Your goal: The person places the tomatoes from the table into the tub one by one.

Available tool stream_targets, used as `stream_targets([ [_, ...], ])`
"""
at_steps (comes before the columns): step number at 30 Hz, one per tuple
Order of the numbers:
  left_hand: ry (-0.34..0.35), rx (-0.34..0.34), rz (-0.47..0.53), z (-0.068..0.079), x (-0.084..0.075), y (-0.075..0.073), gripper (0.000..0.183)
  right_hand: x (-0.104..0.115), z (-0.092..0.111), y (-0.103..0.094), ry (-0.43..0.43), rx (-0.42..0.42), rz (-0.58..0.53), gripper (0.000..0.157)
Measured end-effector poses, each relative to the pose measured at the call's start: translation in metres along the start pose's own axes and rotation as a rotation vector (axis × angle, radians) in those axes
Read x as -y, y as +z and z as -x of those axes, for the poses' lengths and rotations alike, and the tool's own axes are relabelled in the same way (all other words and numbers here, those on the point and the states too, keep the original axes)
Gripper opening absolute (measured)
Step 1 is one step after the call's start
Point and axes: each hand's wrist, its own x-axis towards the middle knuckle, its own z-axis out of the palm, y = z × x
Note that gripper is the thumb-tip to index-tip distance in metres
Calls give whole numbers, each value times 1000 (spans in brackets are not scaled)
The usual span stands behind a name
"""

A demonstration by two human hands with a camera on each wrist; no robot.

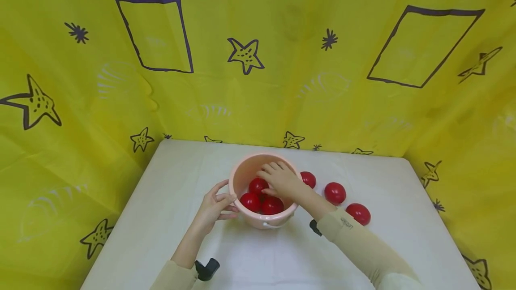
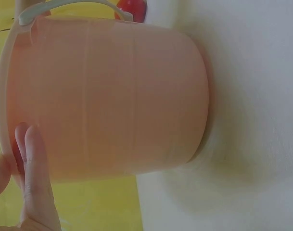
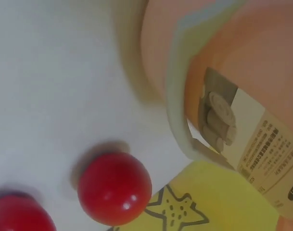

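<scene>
A pink bucket stands on the white table with several shiny red balls inside. My left hand holds its left rim, thumb at the edge and fingers against the outer wall; the left wrist view shows these fingers on the pink side. Reaching over the right rim, my right hand is inside the bucket above the balls. Its thumb and fingers are spread apart near one red ball; the palm side is hidden. The right wrist view does not show that hand.
Right of the bucket, red balls lie in a slanting row: one by the wall, a middle ball and a nearer ball. A pale handle hangs on the bucket beside a printed label. Yellow curtains enclose the table.
</scene>
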Motion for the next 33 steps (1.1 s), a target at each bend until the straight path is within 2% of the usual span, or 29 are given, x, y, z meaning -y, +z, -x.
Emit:
stream_targets([
  [4, 0, -3, -14, 0, 1, 1, 58, -2, 8, -4, 79, -160, -107, 51],
  [8, 0, -2, -19, -1, 2, 0, 60, -3, 24, -8, 195, -252, -134, 53],
  [14, 12, 10, -20, -1, 5, -1, 66, -12, 59, -7, 330, -425, -189, 52],
  [19, 7, 1, -13, -1, 4, -1, 64, -27, 92, 3, 454, -531, -222, 54],
  [24, 12, 3, -15, 1, 1, 1, 62, -41, 127, 16, 582, -577, -233, 53],
  [29, 10, 4, -23, 0, 3, 1, 63, -47, 159, 29, 747, -534, -278, 55],
  [33, 4, -1, -21, 0, 4, 0, 64, -51, 179, 40, 864, -503, -308, 62],
])
